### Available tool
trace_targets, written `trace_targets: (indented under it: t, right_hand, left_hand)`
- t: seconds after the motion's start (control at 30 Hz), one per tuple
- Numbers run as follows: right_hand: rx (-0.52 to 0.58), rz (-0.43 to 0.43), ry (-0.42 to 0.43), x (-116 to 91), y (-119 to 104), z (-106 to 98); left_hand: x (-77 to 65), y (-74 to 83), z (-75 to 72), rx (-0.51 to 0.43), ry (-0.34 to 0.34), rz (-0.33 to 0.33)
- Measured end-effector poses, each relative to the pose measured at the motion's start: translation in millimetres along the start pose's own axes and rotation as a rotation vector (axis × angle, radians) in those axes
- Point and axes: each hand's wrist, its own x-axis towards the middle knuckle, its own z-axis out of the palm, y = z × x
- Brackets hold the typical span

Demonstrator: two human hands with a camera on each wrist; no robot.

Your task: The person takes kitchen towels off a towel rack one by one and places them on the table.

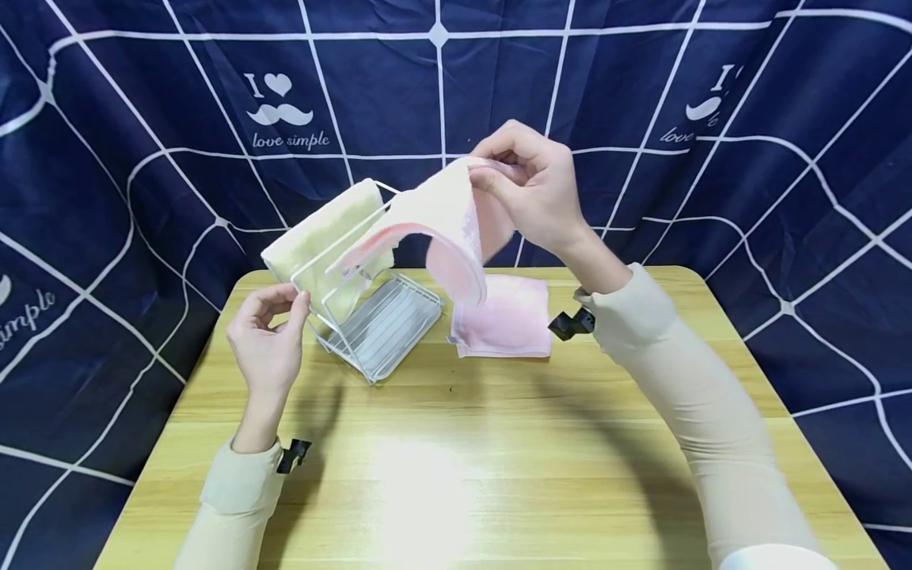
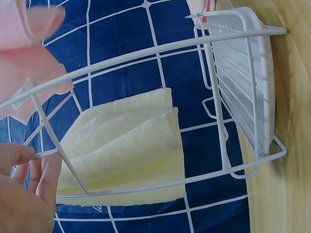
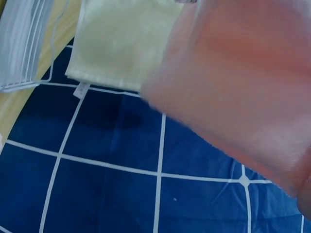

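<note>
A white wire rack (image 2: 160,48) with a tray base (image 1: 390,324) stands at the table's back left. My left hand (image 1: 269,340) pinches a bar at its upper left, thumb and fingertips meeting on the wire in the left wrist view. Over one of the upper bars hangs a pale yellow towel (image 1: 324,237). My right hand (image 1: 534,186) pinches one edge of a pink towel (image 1: 438,207) above the rack's right side. That towel's left part reaches the rack's upper bars, and its lower part curls down loosely. In the right wrist view the pink towel (image 3: 233,92) hides most of the right hand.
A folded pink towel (image 1: 509,321) lies flat on the wooden table (image 1: 534,459), right of the rack. Dark blue cloth (image 1: 385,87) with white lines hangs around the table's back and sides.
</note>
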Motion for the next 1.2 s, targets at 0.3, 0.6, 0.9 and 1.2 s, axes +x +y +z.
trace_targets:
  t: [0.3, 0.6, 0.9, 1.2]
  right_hand:
    - [0.017, 0.024, 0.034, -8.8, -12.3, -16.7]
    - [-0.022, 0.050, 0.069, -9.1, -21.6, -37.9]
    - [-0.232, 0.139, -0.054, -28.3, -24.5, -67.3]
    - [-0.389, 0.240, -0.116, -60.3, -19.9, -96.9]
  left_hand:
    - [0.3, -0.8, -0.6, 0.008, 0.001, 0.003]
    - [0.9, -0.7, -0.2, 0.004, 0.003, 0.005]
    - [0.8, 0.4, 0.7, -0.009, 0.000, 0.001]
    - [-0.4, 2.0, 0.0, 0.009, 0.001, 0.005]
